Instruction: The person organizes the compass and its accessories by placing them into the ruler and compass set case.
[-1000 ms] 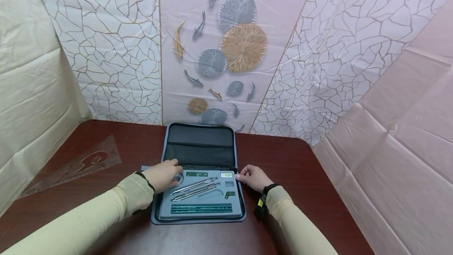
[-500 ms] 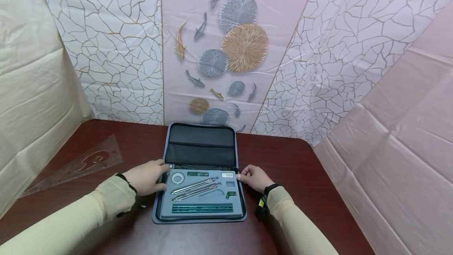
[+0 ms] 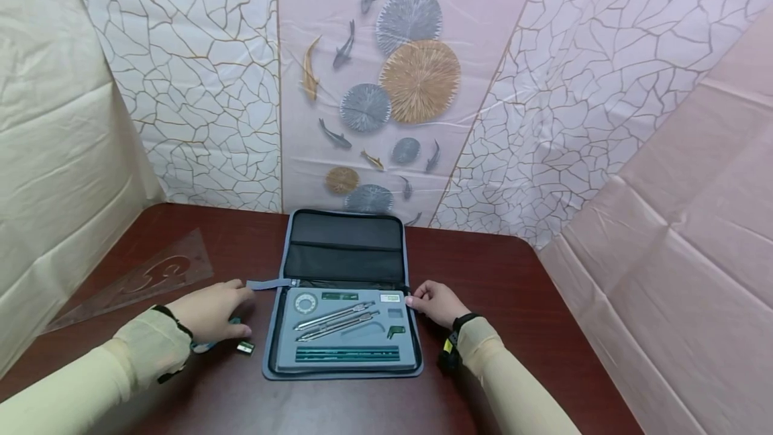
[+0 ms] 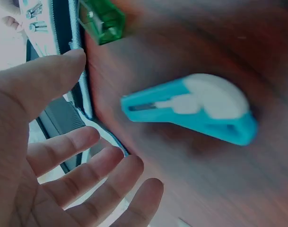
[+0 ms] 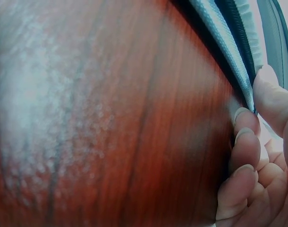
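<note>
An unzipped grey-blue case [image 3: 286,233] lies on the table, its lid folded back. Its grey tray [image 3: 356,340] holds two silver compasses [image 3: 335,324], several green pencils [image 3: 347,354], a round protractor-like disc [image 3: 304,303] and an eraser [image 3: 390,298]. My left hand [image 3: 211,311], fingers spread and holding nothing, hovers left of the case. Close by it lie a small teal-and-white plastic tool [image 4: 191,109] with a tapering slotted nose and a green pencil sharpener [image 4: 103,23]. My right hand [image 3: 437,302] pinches the case's right edge between thumb and fingers.
A transparent set square [image 3: 139,280] lies at the far left of the table [image 3: 495,274]. The case's strap [image 3: 266,284] sticks out leftward near its hinge. Draped cloth walls [image 3: 205,86] close off the back and both sides.
My left hand has left the tray and moved left past the case's edge, uncovering the round disc. The strap and the sharpener now show. My right hand has stayed at the case's edge.
</note>
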Demonstrator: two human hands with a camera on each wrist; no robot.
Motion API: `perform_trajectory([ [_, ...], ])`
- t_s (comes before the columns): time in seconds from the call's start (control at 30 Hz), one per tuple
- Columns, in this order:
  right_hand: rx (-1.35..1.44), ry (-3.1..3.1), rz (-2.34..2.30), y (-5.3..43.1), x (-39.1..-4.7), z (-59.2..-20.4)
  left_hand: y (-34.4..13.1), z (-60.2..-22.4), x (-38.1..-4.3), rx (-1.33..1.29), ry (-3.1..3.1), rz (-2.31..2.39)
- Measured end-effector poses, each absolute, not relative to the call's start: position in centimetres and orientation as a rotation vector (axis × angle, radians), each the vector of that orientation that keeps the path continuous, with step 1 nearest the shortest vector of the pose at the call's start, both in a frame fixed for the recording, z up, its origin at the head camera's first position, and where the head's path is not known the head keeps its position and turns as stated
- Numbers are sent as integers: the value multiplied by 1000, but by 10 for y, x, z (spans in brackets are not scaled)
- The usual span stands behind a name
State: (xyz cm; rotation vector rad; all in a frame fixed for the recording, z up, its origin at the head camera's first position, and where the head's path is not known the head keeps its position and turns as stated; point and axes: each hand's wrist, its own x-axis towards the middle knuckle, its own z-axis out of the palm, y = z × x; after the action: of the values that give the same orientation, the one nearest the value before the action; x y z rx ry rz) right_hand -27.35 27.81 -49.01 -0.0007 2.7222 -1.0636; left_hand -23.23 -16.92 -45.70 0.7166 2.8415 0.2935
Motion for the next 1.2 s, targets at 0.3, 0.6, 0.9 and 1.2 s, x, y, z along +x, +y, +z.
perform_trajectory([
  [0.3,-12,2725,-1064,278,-274,-490,-191,-457,-223,692,2810,329],
  [0.6,-4,2723,-1064,278,-273,-491,-195,-456,-219,635,2777,310],
  [0.9,-13,2717,-1067,278,-273,-491,-197,-458,-219,669,2777,337],
  [1.2,-5,2720,-1072,278,-273,-491,-199,-460,-219,727,2801,349],
])
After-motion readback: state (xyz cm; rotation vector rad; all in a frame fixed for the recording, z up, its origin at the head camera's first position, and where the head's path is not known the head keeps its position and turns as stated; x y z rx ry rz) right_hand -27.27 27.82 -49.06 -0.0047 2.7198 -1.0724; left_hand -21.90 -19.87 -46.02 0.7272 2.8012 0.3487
